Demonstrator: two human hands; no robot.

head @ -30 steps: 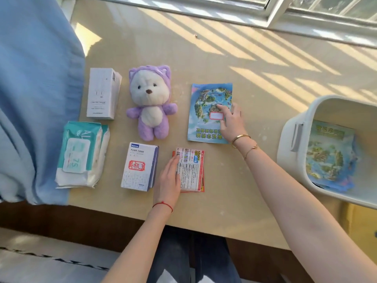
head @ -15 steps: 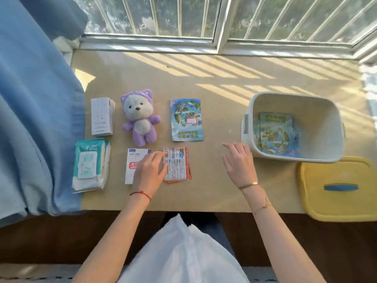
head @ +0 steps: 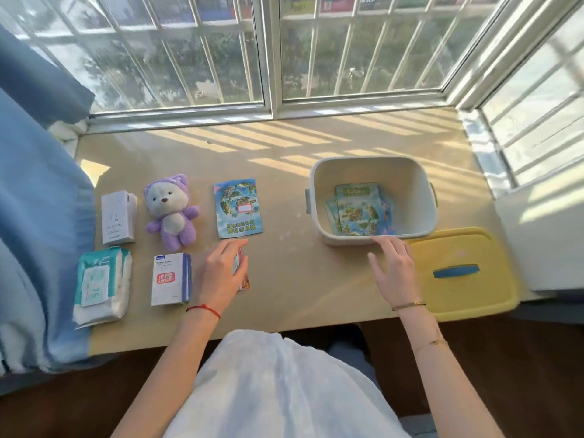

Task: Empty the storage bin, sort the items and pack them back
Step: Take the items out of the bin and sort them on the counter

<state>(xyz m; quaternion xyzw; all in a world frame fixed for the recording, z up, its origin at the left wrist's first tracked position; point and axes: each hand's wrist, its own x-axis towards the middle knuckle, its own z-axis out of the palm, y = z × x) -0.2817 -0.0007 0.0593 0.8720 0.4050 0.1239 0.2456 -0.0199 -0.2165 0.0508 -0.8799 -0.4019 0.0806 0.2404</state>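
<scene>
The white storage bin (head: 317, 188) stands at the right of the table with several map booklets (head: 360, 213) lying inside. My right hand (head: 393, 273) hovers with spread fingers at the bin's near wall, fingertips close to the rim. My left hand (head: 219, 273) lies over a small stack of red-and-white packets (head: 243, 276), fingers curled over its far edge. Laid out on the table are a blue map booklet (head: 238, 210), a purple plush bear (head: 170, 213), a white box (head: 118, 218), a pack of wipes (head: 101, 282) and a white-and-blue box (head: 170, 278).
The yellow bin lid (head: 461, 279) with a blue handle lies right of my right hand, by the table's front edge. A blue curtain (head: 38, 222) hangs over the table's left side. Barred windows run along the back and right.
My right hand left the blue booklet and travelled right to the bin's near wall. My left hand slid from the packets' left edge onto them. The view pulled back.
</scene>
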